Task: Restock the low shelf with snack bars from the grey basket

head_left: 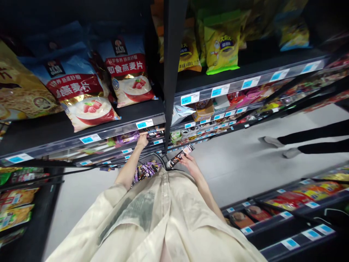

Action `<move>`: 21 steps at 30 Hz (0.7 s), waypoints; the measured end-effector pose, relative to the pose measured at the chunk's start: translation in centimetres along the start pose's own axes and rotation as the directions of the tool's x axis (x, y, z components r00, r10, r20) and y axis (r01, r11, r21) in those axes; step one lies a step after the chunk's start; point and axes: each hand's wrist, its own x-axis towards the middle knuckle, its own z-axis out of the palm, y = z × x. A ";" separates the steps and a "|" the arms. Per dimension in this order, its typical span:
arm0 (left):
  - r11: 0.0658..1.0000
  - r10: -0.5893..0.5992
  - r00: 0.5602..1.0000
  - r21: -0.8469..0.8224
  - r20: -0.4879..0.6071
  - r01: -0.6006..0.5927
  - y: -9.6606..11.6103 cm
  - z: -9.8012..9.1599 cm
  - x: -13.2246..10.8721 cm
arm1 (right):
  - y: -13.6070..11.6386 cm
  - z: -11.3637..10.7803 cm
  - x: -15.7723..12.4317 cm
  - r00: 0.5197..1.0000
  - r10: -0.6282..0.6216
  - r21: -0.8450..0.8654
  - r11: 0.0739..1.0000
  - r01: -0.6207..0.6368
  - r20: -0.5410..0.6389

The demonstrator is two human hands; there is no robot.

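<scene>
My left hand (142, 140) reaches into a lower shelf, its fingers closed at the end of a dark package with a pale edge (156, 132). What exactly the fingers grip is too small to make out. Beside it on that shelf lie purple packets (128, 137). My right hand (190, 163) holds a slim dark snack packet (178, 157) with a pale end, tilted up to the right. Between my arms, close to my body, a basket (156, 155) holds many small purple and dark wrapped snacks (147, 170).
Oatmeal bags (131, 69) stand on the shelf above my left hand. A black upright post (174, 47) divides it from yellow snack bags (222, 43). Another person's legs (313, 140) are in the aisle at right. Lower shelves (294, 214) stand at bottom right.
</scene>
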 end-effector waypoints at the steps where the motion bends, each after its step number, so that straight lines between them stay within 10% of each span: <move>1: 1.000 0.006 1.000 0.009 -0.002 -0.006 0.0 0.1 -0.3 | 0.0 0.1 0.0 1.000 0.005 -0.003 1.000 -0.005 -0.002; 13: 0.953 0.192 0.979 0.225 0.074 -0.204 0.0 0.0 -6.3 | 2.8 2.0 1.9 0.994 -0.010 -0.259 0.965 0.039 0.112; 21: 0.941 0.240 0.970 0.237 0.034 -0.241 -1.3 -8.2 -13.5 | 5.8 9.5 -0.7 0.971 0.151 -0.354 0.932 -0.077 0.187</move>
